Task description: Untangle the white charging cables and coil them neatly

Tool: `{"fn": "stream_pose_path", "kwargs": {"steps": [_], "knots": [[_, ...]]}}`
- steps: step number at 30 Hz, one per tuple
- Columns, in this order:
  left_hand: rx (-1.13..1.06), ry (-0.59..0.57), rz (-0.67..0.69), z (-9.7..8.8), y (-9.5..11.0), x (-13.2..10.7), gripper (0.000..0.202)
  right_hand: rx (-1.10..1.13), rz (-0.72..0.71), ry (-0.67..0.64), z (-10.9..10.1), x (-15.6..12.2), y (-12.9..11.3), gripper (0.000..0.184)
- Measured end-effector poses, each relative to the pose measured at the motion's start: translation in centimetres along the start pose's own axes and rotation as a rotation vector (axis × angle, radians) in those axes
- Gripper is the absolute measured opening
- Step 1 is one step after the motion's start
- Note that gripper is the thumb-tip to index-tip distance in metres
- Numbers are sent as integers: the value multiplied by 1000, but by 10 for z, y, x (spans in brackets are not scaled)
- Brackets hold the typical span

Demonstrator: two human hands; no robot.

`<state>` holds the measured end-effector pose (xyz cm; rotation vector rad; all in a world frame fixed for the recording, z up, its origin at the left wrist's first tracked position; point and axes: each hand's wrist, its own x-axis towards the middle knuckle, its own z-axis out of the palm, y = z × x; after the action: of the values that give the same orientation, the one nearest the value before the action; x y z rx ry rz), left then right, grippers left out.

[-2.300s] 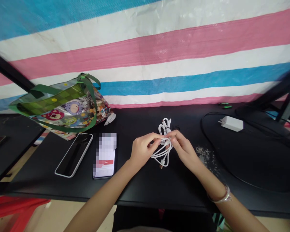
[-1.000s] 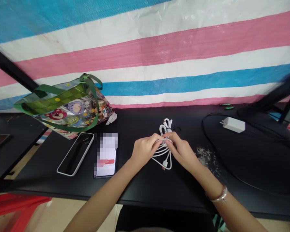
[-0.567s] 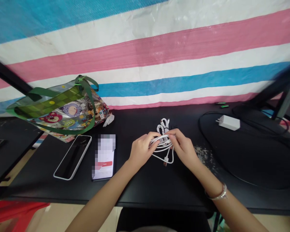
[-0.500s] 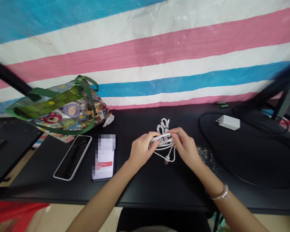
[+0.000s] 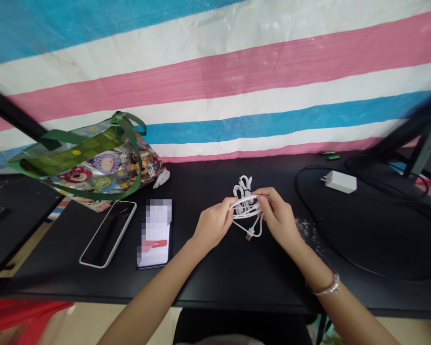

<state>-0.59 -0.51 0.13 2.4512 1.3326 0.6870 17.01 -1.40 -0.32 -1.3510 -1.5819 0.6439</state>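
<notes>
Cable coil [image 5: 246, 215] seemingly flatter now

Soft, fairly even indoor light leaves a faint sheen on the striped sheet [image 5: 219, 86] and black desk [image 5: 215, 282], the lit phone screen [image 5: 161, 227] is partly pixelated, and the outer edges look stretched and slightly blurred.

Yellow "To" [image 5: 128, 186] on the cartoon bag [image 5: 106, 164] (other lettering too small)

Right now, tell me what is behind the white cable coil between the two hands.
Behind the held coil, a bundled white cable lies on the black table. The coil partly covers its near end, so that part cannot be made out.
</notes>
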Motion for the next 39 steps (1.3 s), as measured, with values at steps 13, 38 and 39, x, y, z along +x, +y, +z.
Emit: {"fn": "stream_pose_path", "kwargs": {"steps": [13,38,39], "knots": [[-66,-62,3,1,0,-1,33,-6,1,-26,0,0,7,28],[-191,-92,-84,7,2,-1,37,18,33,-44,0,0,4,35],[-201,-91,-83,8,2,-1,37,9,31,-38,1,0,4,36]]}}
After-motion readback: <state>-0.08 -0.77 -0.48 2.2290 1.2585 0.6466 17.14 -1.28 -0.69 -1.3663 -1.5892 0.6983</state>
